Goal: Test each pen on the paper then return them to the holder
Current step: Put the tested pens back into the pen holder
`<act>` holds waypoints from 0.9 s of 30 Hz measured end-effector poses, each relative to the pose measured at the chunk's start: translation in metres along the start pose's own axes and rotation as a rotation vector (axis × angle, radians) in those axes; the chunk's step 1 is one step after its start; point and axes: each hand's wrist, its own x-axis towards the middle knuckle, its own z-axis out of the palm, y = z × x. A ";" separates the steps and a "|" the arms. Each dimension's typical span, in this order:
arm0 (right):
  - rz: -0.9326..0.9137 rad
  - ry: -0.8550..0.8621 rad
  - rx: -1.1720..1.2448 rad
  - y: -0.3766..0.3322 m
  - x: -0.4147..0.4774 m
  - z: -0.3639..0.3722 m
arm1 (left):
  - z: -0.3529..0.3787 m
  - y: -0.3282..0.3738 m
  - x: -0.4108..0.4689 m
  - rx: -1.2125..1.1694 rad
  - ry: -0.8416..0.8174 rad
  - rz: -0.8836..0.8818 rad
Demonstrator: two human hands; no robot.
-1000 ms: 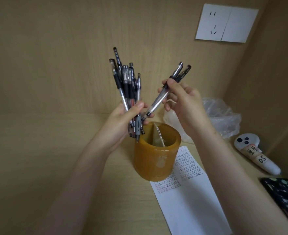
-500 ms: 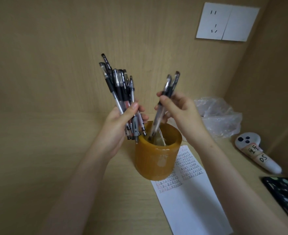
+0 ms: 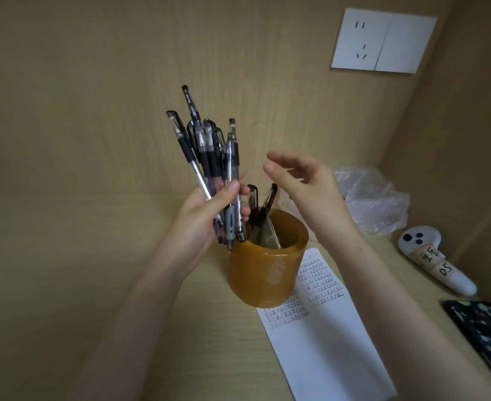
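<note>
My left hand (image 3: 206,215) grips a bundle of several black and clear pens (image 3: 206,151), held upright just left of and above the amber pen holder (image 3: 264,270). Two pens (image 3: 260,206) stand inside the holder, their caps poking above its rim. My right hand (image 3: 305,183) hovers above the holder, fingers relaxed and holding nothing. A white sheet of paper (image 3: 325,342) lies on the desk to the right of the holder, its top part covered with rows of small pen marks.
A crumpled clear plastic bag (image 3: 374,198) sits behind the holder at the right. A white controller (image 3: 435,256) with handwritten labels lies near the right wall. A dark patterned case (image 3: 487,334) is at the lower right edge. A wall socket (image 3: 383,41) is on the back panel.
My right hand lowered two pens into the holder and let them go; it now hovers above with nothing in it. My left hand kept its bundle, shifting slightly.
</note>
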 end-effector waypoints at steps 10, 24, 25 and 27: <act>0.040 -0.157 0.150 -0.031 0.017 0.018 | 0.007 0.004 -0.005 0.014 -0.071 0.000; -0.023 0.154 0.367 -0.031 0.014 0.001 | 0.001 -0.001 -0.004 0.107 0.030 -0.059; -0.050 0.181 0.335 -0.030 0.013 -0.002 | 0.000 -0.001 -0.004 0.123 0.025 -0.051; -0.101 0.216 0.229 -0.027 0.011 -0.004 | -0.001 -0.001 -0.004 0.128 0.038 -0.042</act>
